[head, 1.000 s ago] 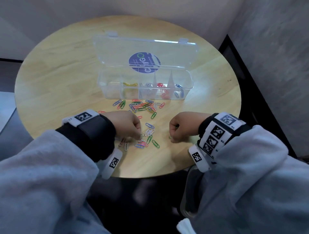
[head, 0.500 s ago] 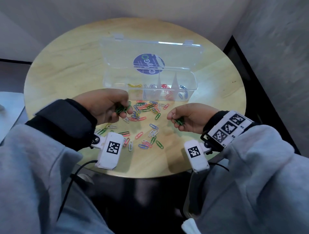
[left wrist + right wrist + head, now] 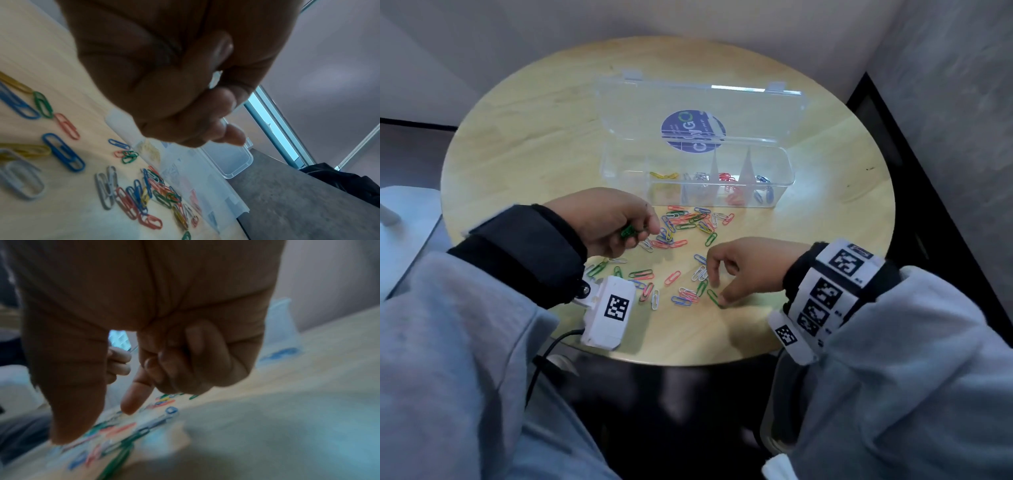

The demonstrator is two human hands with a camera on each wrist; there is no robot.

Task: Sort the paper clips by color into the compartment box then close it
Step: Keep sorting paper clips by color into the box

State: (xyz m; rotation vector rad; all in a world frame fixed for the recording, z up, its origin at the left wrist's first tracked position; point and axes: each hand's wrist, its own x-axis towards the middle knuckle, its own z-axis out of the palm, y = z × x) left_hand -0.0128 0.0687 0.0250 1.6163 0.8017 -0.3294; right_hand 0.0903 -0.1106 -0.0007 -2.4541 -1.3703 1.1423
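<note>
A clear compartment box (image 3: 784,178) stands open on the round table, its lid (image 3: 698,102) tipped back. It holds yellow clips (image 3: 664,175), pale clips (image 3: 697,176), red clips (image 3: 727,178) and blue clips (image 3: 763,180). Loose mixed clips (image 3: 688,222) lie in front of it. My left hand (image 3: 643,233) grips a bunch of green clips (image 3: 628,233) above the table; the left wrist view shows only the curled left hand (image 3: 205,113). My right hand (image 3: 717,291) is down on the near cluster, thumb and index finger apart around a green clip (image 3: 713,296) lying flat.
More clips (image 3: 643,274) lie under my left wrist, beside its camera unit (image 3: 609,315). The table's front edge (image 3: 688,359) is close behind both hands. A wall runs behind the table, with a dark gap at the right.
My right hand has dropped from mid-air to the near cluster and spread its thumb and index finger; the green clip it held no longer shows. The left hand still holds its green clips.
</note>
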